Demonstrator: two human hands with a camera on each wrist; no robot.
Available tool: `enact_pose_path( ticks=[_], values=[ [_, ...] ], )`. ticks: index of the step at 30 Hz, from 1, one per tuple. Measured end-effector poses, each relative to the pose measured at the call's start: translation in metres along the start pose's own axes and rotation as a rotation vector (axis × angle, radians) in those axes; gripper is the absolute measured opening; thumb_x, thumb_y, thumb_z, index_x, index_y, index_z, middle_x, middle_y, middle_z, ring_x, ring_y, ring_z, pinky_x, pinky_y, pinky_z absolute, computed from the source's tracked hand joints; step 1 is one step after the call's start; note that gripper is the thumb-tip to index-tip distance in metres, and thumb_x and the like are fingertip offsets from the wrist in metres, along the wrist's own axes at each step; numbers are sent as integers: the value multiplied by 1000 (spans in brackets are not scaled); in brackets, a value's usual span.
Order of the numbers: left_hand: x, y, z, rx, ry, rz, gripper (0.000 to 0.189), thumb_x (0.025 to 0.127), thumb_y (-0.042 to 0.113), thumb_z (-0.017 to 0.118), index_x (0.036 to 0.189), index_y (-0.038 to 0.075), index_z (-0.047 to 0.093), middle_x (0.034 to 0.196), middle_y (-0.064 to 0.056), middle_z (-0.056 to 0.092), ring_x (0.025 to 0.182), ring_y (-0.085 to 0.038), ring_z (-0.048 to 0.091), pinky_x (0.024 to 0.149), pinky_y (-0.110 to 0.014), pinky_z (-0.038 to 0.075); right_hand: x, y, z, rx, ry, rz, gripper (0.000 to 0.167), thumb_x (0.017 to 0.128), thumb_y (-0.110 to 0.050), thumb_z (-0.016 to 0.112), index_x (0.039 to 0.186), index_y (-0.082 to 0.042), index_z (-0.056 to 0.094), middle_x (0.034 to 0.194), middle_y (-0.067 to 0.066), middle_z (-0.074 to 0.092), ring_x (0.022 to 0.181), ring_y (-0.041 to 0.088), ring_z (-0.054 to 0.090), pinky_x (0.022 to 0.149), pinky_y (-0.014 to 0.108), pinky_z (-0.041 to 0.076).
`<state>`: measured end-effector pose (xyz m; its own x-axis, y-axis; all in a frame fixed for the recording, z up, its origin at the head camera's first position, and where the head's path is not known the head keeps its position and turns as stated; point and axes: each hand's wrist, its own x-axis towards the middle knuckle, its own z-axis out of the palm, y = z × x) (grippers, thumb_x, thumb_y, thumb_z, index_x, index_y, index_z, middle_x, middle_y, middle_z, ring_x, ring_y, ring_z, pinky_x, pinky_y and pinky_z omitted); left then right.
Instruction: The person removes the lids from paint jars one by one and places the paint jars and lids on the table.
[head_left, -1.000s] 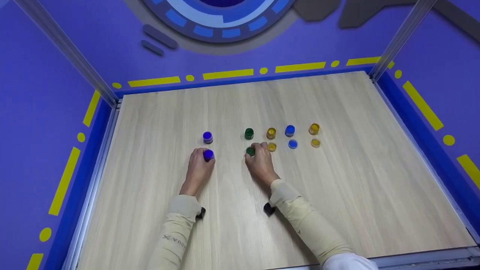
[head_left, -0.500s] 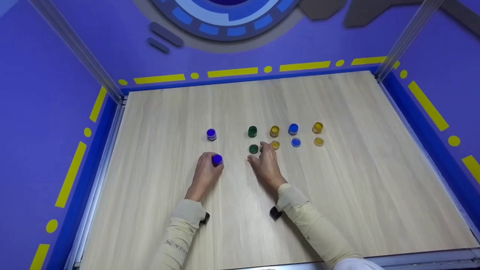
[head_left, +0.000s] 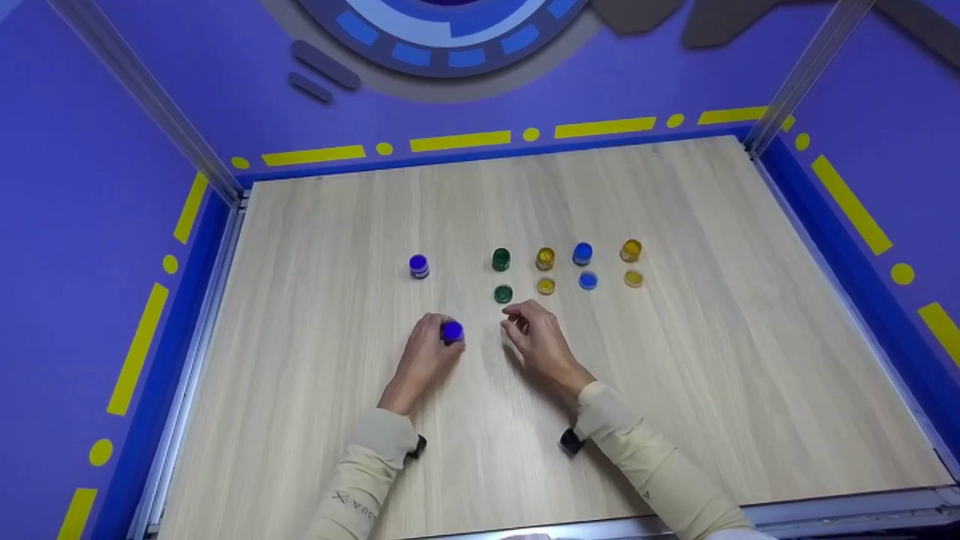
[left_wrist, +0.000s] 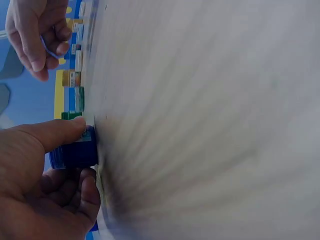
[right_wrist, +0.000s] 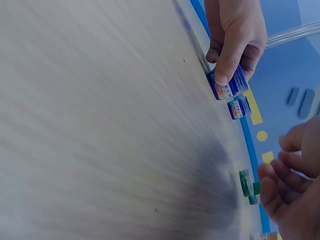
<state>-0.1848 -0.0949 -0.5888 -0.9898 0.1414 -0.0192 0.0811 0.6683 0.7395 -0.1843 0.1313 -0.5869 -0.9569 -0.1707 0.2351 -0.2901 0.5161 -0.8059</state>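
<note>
My left hand (head_left: 424,358) grips a small blue-purple paint jar (head_left: 452,331) between thumb and fingers. The left wrist view shows the thumb on one side of this jar (left_wrist: 80,151), its base close to or on the tabletop. Level with it, my right hand (head_left: 546,346) holds nothing, its fingers loosely bent. Just beyond the right fingertips a green lid (head_left: 503,294) lies on the table, in front of an open green paint jar (head_left: 501,259). A second blue-purple jar (head_left: 419,266) stands farther back on the left.
Right of the green jar stand a dark yellow jar (head_left: 545,259), a blue jar (head_left: 583,253) and another yellow jar (head_left: 631,250). In front of them lie a yellow lid (head_left: 546,286), a blue lid (head_left: 588,280) and another yellow lid (head_left: 634,279). Blue walls enclose the wooden table (head_left: 315,300).
My right hand has let go of the green lid and drawn back toward me. Carrying the blue-purple jar, my left hand has moved right and slightly nearer.
</note>
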Motion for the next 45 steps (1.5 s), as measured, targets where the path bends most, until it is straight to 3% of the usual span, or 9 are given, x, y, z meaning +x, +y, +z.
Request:
enact_pose_path(
  ticks=[5, 14, 24, 30, 45],
  values=[
    [-6, 6, 9, 3, -18, 32, 35, 88, 6, 79, 116, -4, 60, 114, -15, 60, 111, -31, 58, 100, -46, 47, -6, -1, -3, 26, -111, -49, 20, 97, -4, 69, 115, 3, 71, 98, 3, 67, 88, 15, 61, 77, 28, 53],
    [-14, 14, 20, -16, -30, 115, 32, 84, 4, 82, 109, -2, 62, 107, -12, 60, 105, -29, 59, 97, -45, 48, -14, -2, -9, 31, -212, -140, 24, 96, -9, 73, 118, 2, 71, 99, 2, 69, 87, 14, 62, 74, 28, 54],
    [-21, 22, 32, -33, -74, 169, 32, 87, 9, 83, 110, -1, 63, 107, -10, 60, 103, -27, 59, 96, -44, 50, -19, 2, -12, 39, -350, -100, 34, 93, -23, 79, 122, -7, 71, 108, 5, 69, 92, 17, 63, 82, 31, 54],
    [-23, 24, 34, -17, -79, 203, 33, 89, 12, 82, 111, -1, 61, 108, -10, 59, 104, -27, 59, 96, -44, 50, -19, 2, -12, 47, -341, -75, 38, 90, -28, 81, 122, -10, 71, 109, 2, 68, 93, 19, 63, 82, 33, 54],
    [-19, 25, 38, -33, -105, 199, 30, 82, 5, 86, 104, -1, 67, 102, -9, 64, 99, -25, 62, 91, -41, 52, -23, 7, -3, 54, -280, -105, 43, 83, -28, 87, 114, -8, 66, 98, 3, 62, 86, 16, 58, 73, 26, 48]
  ],
)
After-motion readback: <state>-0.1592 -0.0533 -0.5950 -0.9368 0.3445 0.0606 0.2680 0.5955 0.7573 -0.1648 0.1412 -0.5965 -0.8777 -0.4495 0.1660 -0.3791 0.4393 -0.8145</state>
